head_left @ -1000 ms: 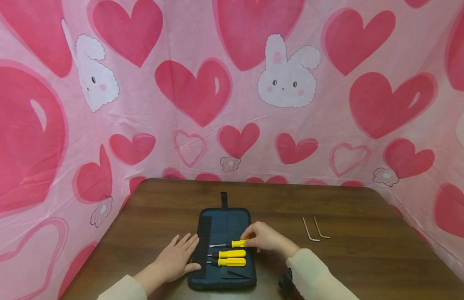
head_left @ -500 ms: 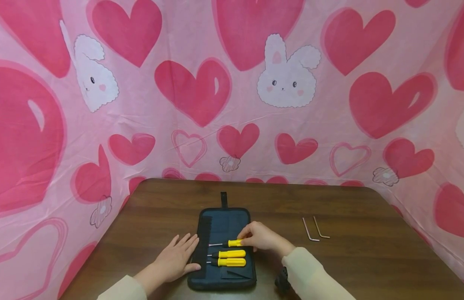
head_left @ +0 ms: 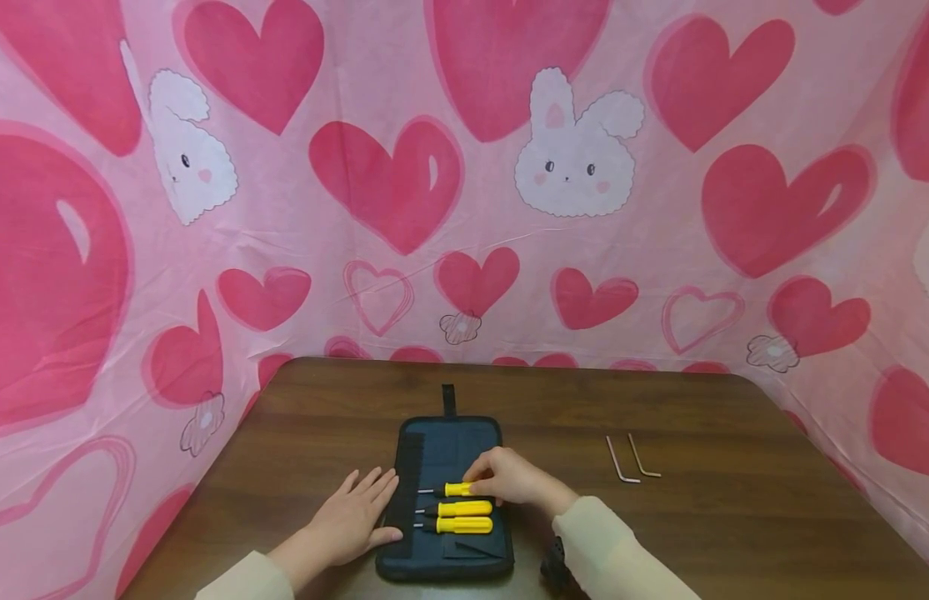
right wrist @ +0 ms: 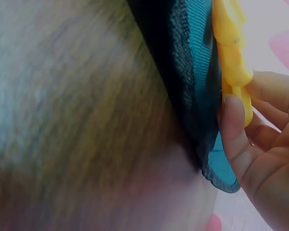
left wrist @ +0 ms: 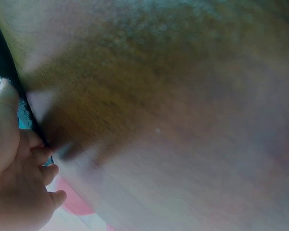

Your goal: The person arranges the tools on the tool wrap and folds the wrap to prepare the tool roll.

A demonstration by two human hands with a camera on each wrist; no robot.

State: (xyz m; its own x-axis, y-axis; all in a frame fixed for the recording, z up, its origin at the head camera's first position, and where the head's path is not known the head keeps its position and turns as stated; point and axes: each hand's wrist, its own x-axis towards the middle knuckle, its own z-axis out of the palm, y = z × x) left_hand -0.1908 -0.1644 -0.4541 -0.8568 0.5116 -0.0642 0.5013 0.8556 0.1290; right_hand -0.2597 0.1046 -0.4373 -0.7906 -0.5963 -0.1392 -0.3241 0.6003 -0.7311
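Observation:
A dark blue tool pouch lies unfolded on the table, with a black elastic strip down its left side. My right hand pinches the yellow handle of a screwdriver between thumb and fingers; its shaft points left and its tip is hidden at the strip. In the right wrist view the thumb lies along the end of the yellow handle. Below it, two more yellow screwdrivers lie side by side, their tips also hidden by the strip. My left hand rests flat, fingers spread, on the pouch's left edge.
Two L-shaped hex keys lie on the brown wooden table to the right. A black strap extends from the pouch's far end. Behind the table hangs a pink cloth printed with hearts and rabbits.
My right hand has moved left with the screwdriver, and less of its shaft shows beside the elastic strip. The left hand has stayed in place.

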